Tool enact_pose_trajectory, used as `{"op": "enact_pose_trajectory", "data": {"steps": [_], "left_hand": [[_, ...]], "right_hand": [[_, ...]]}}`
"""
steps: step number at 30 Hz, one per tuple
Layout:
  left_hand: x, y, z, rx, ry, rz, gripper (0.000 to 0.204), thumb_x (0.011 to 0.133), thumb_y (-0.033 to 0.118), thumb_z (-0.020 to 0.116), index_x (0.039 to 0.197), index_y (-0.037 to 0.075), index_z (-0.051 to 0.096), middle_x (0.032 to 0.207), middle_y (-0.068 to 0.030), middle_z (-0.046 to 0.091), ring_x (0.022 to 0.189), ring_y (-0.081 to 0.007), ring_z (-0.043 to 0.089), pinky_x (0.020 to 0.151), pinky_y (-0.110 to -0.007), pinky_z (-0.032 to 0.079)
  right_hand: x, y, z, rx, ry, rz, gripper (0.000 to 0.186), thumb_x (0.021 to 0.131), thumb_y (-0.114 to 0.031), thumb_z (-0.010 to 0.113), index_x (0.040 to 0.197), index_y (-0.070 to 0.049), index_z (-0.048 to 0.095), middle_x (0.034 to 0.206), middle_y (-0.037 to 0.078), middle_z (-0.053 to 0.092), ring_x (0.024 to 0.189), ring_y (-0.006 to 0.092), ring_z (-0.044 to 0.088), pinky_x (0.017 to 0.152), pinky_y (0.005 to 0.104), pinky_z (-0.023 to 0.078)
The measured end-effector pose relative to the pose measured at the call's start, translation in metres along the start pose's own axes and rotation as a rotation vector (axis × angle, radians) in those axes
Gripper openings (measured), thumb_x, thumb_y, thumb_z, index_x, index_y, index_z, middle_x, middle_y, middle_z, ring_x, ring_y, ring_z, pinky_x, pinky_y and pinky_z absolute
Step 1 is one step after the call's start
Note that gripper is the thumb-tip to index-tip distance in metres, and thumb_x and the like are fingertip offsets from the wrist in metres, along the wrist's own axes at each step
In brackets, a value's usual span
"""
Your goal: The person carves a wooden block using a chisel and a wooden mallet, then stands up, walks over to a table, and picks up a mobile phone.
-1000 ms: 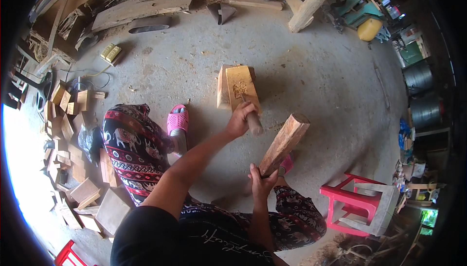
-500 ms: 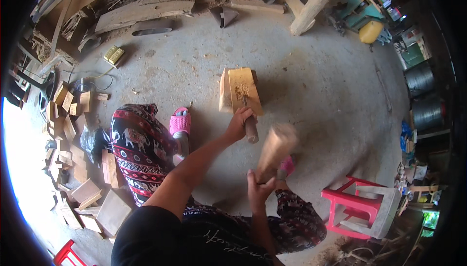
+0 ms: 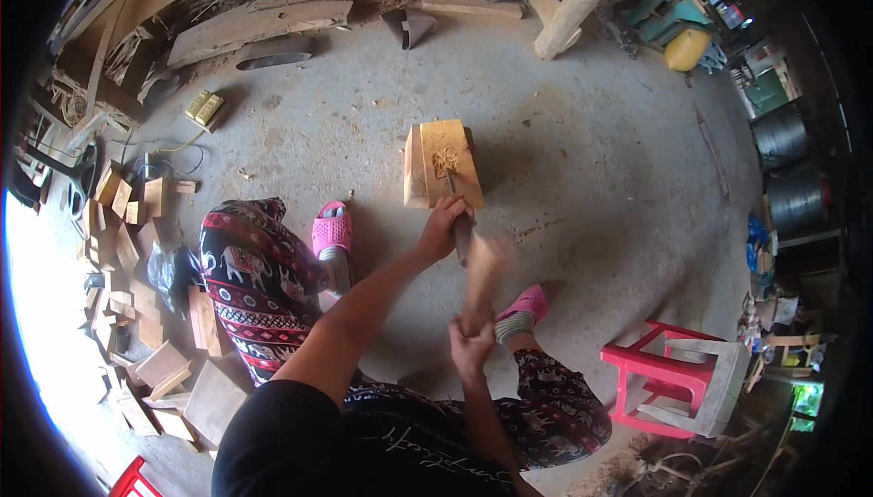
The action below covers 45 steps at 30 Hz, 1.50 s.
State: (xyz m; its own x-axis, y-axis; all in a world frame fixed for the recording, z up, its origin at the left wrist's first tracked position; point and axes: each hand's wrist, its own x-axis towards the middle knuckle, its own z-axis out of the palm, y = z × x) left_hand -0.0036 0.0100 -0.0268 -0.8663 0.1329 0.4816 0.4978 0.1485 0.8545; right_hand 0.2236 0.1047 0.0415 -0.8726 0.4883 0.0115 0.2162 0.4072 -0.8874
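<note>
Fingers wrapped round its handle, my left hand point(image 3: 443, 224) holds a chisel point(image 3: 462, 240) slanting away from me. The blade meets the top of a pale wooden block point(image 3: 443, 141), where curled wood shavings point(image 3: 445, 161) lie in a hollow. A second wooden piece point(image 3: 414, 167) sits under or against the block's left side; how they join I cannot tell. My right hand point(image 3: 472, 346) is closed on a wooden mallet point(image 3: 485, 279), its head smeared by motion. The mallet head is right by the chisel's handle end; whether they touch I cannot tell.
Loose wood offcuts point(image 3: 127, 224) are heaped on the left. A gold-coloured power strip point(image 3: 204, 108) lies far left with its cord. To the right stands a red plastic stool point(image 3: 655, 374). Planks point(image 3: 264, 29) line the far side, near a wooden post point(image 3: 582, 6).
My right hand has swung the mallet leftward to the chisel's handle end. My left hand keeps its grip on the chisel. The whole view has shifted slightly.
</note>
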Motion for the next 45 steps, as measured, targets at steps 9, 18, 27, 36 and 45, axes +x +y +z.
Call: {"op": "enact_pose_trajectory", "data": {"steps": [9,18,27,36,45], "left_hand": [[0.005,-0.001,-0.003,-0.025,-0.023,0.037,0.024,0.07,-0.007,0.064,0.089,0.005,0.054,0.09,-0.0105,0.06,0.102,-0.0316,0.056,0.097,-0.04,0.04],[0.005,-0.012,-0.004,-0.112,-0.048,-0.029,0.028,0.071,-0.009,0.065,0.091,0.005,0.053,0.092,-0.0096,0.057,0.104,-0.0335,0.055,0.106,-0.044,0.038],[0.006,-0.02,-0.008,-0.031,-0.146,-0.063,0.029,0.071,-0.005,0.068,0.093,0.008,0.055,0.1,-0.0105,0.059,0.117,-0.0385,0.049,0.108,-0.045,0.034],[0.013,-0.018,-0.019,0.068,-0.197,-0.01,0.033,0.068,-0.009,0.066,0.095,0.006,0.052,0.103,-0.0114,0.056,0.113,-0.0345,0.053,0.108,-0.045,0.037],[0.019,0.016,0.005,0.144,-0.239,0.277,0.037,0.067,-0.005,0.07,0.098,0.011,0.057,0.114,-0.0124,0.054,0.113,-0.0355,0.053,0.088,-0.046,0.044]], "right_hand": [[0.002,-0.004,0.01,0.025,0.04,-0.239,0.041,0.069,-0.011,0.08,0.1,0.003,0.057,0.083,0.014,0.063,0.074,0.029,0.063,0.068,0.0391,0.049],[0.001,0.015,0.009,-0.008,0.097,-0.088,0.046,0.069,-0.013,0.082,0.102,0.004,0.056,0.088,0.015,0.064,0.081,0.0287,0.063,0.072,0.0412,0.048],[0.006,0.022,0.009,0.152,0.153,-0.009,0.044,0.074,-0.013,0.081,0.105,0.004,0.055,0.089,0.009,0.06,0.068,0.0157,0.057,0.063,0.033,0.049],[0.023,0.01,0.013,0.252,-0.008,0.289,0.046,0.076,-0.01,0.077,0.112,0.0,0.049,0.089,0.008,0.059,0.067,0.016,0.058,0.057,0.0299,0.049],[0.048,-0.011,0.001,0.442,0.023,0.495,0.055,0.077,-0.006,0.073,0.122,-0.002,0.041,0.08,0.007,0.053,0.05,0.0131,0.05,0.042,0.026,0.045]]}}
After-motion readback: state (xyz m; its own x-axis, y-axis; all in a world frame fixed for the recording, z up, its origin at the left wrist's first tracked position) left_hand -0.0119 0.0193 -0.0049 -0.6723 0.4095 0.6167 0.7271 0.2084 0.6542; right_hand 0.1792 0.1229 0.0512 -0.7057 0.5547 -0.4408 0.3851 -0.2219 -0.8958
